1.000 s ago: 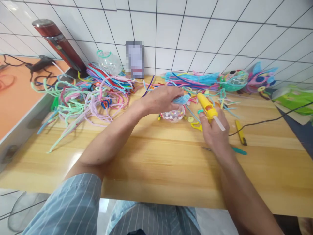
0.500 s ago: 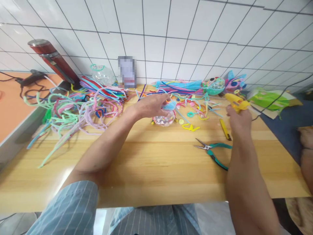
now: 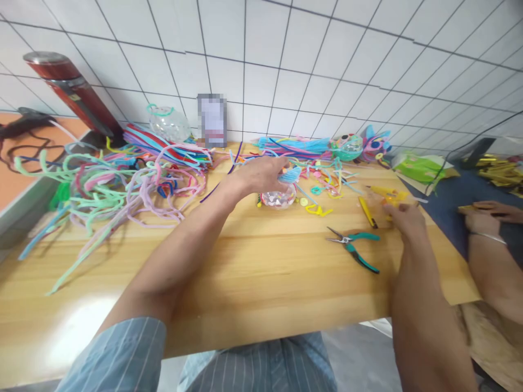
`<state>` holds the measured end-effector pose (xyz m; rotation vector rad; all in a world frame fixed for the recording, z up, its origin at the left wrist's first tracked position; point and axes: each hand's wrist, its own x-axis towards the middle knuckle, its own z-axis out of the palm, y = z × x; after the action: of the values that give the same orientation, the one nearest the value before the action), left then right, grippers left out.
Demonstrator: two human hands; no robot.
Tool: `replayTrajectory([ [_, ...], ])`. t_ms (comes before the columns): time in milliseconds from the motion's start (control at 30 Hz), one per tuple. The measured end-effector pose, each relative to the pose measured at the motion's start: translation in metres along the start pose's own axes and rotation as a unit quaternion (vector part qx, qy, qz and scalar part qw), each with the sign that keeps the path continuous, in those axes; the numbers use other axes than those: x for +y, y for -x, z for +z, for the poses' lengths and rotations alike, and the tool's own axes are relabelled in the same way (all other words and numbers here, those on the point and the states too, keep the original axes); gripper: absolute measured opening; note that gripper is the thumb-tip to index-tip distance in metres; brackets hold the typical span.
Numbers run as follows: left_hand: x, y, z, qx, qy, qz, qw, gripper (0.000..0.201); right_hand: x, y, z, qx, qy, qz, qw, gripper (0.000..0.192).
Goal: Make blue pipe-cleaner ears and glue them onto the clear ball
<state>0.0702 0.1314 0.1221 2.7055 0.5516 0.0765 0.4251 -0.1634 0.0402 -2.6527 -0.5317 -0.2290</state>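
Note:
My left hand reaches over a clear faceted plastic ball on the wooden table. Its fingers close round a light-blue piece of pipe cleaners on top of the ball; the exact contact is hidden. At the right, my right hand grips a yellow glue gun, blurred and lying sideways low over the tabletop. A yellow utility knife lies just left of that hand. Long-nose pliers with green handles rest nearer me, jaws apart.
Tangled pipe cleaners cover the table's left part. A red thermos, another clear ball and a phone stand behind. Buttons and scraps lie past my left hand. A green packet and another person's hands are at right.
My right hand has lowered the glue gun and turned it sideways. My left hand stays at the ball. The view has swung slightly right, bringing another person's hands into sight.

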Motion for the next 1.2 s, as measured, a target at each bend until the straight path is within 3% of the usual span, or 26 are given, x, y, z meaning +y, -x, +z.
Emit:
replayTrajectory([
  [100,0.002,0.001,-0.001,-0.012,0.0,0.003,1.0,0.074,-0.012,0.028,-0.021,0.0,0.019,0.048,0.999,0.023],
  [167,0.002,0.0,-0.001,-0.018,0.003,0.008,1.0,0.075,-0.032,0.054,-0.03,0.0,-0.006,0.017,1.0,0.031],
  [233,0.001,-0.001,-0.001,-0.014,0.006,0.016,1.0,0.074,-0.066,0.081,-0.032,-0.022,-0.069,-0.064,0.995,0.037],
  [300,0.001,-0.001,-0.001,-0.005,0.007,0.02,1.0,0.074,-0.109,0.104,-0.027,-0.073,-0.211,-0.19,0.956,0.042],
  [367,0.003,-0.001,0.0,-0.002,0.006,0.021,1.0,0.076,-0.153,0.118,-0.016,-0.106,-0.266,-0.268,0.92,0.041],
  [467,0.005,0.001,-0.001,-0.003,-0.001,0.021,1.0,0.074,-0.202,0.121,0.002,-0.13,-0.288,-0.328,0.89,0.038],
  [533,0.006,0.001,-0.002,-0.006,-0.002,0.021,1.0,0.071,-0.218,0.118,0.012,-0.138,-0.279,-0.341,0.887,0.03],
  [667,0.001,-0.003,0.0,0.0,0.016,0.033,0.999,0.067,-0.224,0.113,0.019,-0.14,-0.258,-0.348,0.89,0.018],
  [1033,0.005,-0.001,0.004,0.011,0.019,0.04,0.999,0.065,-0.216,0.111,0.025,-0.174,-0.266,-0.327,0.89,0.021],
  [1200,0.007,-0.003,0.007,0.025,0.007,0.045,0.999,0.063,-0.211,0.109,0.026,-0.16,-0.247,-0.342,0.892,0.022],
])
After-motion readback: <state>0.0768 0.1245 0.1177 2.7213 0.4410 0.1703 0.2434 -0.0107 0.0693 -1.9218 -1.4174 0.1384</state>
